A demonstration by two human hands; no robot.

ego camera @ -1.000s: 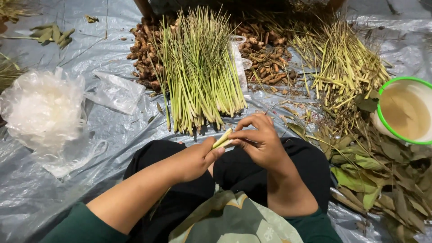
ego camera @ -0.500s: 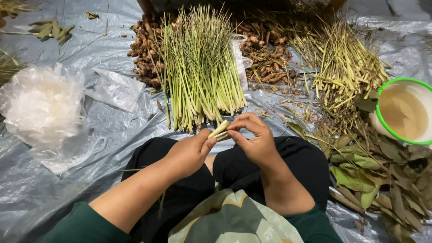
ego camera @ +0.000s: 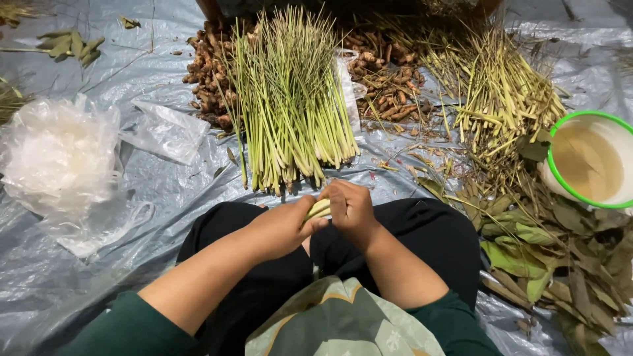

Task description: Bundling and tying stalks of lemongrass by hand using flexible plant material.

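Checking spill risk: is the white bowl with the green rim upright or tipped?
Upright. The bowl sits flat on the plastic sheet, its murky liquid level inside.

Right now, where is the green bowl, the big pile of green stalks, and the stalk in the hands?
green-rimmed bowl [ego camera: 552,173], head view, on its left rim.
pile of green stalks [ego camera: 290,105], head view, middle of the bundle.
pale stalk [ego camera: 319,209], head view, the bit showing between both hands.

Packaging only — a heap of crumpled clear plastic bags [ego camera: 56,155] lies far left; one flat clear bag [ego camera: 166,132] just beside it.
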